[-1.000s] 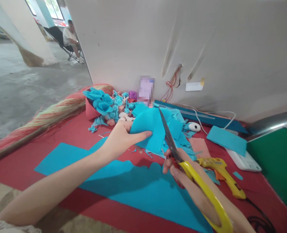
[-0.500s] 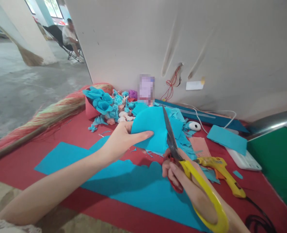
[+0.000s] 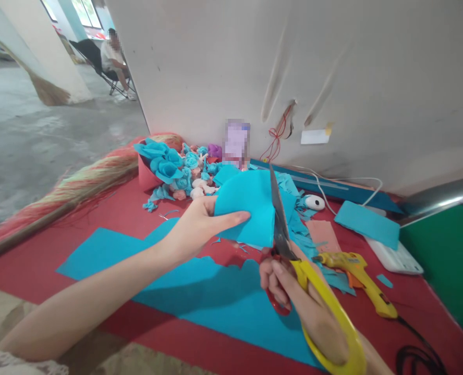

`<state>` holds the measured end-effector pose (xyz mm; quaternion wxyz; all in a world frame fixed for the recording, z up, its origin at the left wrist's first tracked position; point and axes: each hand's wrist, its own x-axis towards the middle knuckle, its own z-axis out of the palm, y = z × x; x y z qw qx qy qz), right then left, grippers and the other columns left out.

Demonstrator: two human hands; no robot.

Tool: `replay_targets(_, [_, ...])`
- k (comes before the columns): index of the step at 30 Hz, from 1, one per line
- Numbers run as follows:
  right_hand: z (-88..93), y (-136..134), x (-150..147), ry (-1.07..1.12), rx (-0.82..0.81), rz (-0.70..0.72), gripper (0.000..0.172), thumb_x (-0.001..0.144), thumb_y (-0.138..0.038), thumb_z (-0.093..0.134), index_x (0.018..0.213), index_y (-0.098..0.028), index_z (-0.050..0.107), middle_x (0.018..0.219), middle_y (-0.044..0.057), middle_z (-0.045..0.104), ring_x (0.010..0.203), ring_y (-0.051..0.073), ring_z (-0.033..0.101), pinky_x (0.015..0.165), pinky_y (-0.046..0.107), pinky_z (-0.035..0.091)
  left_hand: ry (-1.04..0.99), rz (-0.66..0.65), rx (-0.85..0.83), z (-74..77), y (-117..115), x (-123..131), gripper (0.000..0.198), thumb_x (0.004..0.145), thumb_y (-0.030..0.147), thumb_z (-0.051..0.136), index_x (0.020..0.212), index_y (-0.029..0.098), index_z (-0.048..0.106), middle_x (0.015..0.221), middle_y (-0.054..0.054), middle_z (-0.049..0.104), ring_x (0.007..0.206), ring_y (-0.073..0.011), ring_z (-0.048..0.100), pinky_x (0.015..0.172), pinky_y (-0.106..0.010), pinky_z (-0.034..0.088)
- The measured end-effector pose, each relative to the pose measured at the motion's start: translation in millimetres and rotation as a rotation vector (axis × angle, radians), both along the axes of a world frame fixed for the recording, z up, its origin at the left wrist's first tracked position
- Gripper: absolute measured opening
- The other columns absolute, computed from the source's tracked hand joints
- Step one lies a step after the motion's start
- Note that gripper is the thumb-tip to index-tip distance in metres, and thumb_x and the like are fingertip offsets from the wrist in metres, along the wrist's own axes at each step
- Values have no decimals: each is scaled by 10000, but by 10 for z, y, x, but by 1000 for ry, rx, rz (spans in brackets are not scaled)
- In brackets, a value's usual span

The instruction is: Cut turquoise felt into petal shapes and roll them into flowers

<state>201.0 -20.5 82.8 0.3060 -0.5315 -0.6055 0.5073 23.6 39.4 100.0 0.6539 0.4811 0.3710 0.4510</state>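
Well to the left of the yellow glue gun [image 3: 358,266], and farther back on the red table [image 3: 116,208], there lies a reddish cone-like holder [image 3: 147,181]. Blue petals [image 3: 163,164] fill its mouth and come out over the edge; how deep they go inside, I cannot tell. Between this holder and the glue gun, small paper flowers [image 3: 191,172] in blue, pink and white lie in a heap.

The scissors [image 3: 302,271] are just to the left of the glue gun, grasped in the person's right hand [image 3: 304,304]. The fingers are curled about the red loop, and the yellow handle runs along the hand. The tips point away from the person and a little to the left, so the long axis goes from the body toward the far side of the table. Whether the blades are parted, I cannot see well.

Farther left of the glue gun, the left hand [image 3: 200,221] pinches a blue piece [image 3: 247,203], with the thumb on top and the other fingers mostly hidden. Its rounded edge is turned to the far left; its straight edge is beside the blades and nearly follows their line.

Left of the glue gun and nearer to the person, a large blue sheet [image 3: 223,307] lies flat. Behind the glue gun and to its left are blue scraps [image 3: 302,239].
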Motion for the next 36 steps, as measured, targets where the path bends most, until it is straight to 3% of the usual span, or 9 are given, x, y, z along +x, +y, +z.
replay_targets(9, [40,-23,2,-70,51,-40,356,860,-467,357,658,-195,466,456,-53,339,395,85,317,385,221,279,17,24,44,22,17,-18,241,672,262,685,519,135,548,530,38,555,487,-59,503,498,-170,447])
replay_targets(12, [90,-35,-13,-51,46,-69,293,852,-450,389,760,-192,491,440,-63,342,382,87,317,369,216,269,9,19,42,16,33,-25,174,671,250,686,592,137,579,590,27,584,555,-81,551,558,-191,482])
replay_targets(15, [128,-54,-33,5,15,-87,278,842,-440,413,916,-184,489,434,-75,345,372,91,328,359,213,269,24,48,38,2,54,-37,247,649,249,701,536,132,515,583,29,569,544,-79,545,544,-190,479])
replay_targets(18, [139,-59,-44,34,-4,-87,285,834,-443,421,941,-185,478,453,-69,384,358,83,325,352,211,266,41,66,47,-8,68,-51,295,642,260,706,506,133,477,555,35,544,518,-71,525,526,-187,471])
replay_targets(27, [122,-81,-70,90,-52,-143,282,820,-464,432,897,-199,485,489,-48,464,323,61,308,328,196,279,69,92,70,-20,105,-78,230,618,255,712,520,138,540,558,19,591,521,-117,576,538,-246,503])
replay_targets(36, [145,-74,-83,82,-99,-189,311,809,-493,439,901,-196,459,454,-63,456,279,47,302,302,182,275,-8,151,71,-45,181,-91,165,617,249,722,700,131,642,678,-9,664,592,-135,619,586,-251,534])
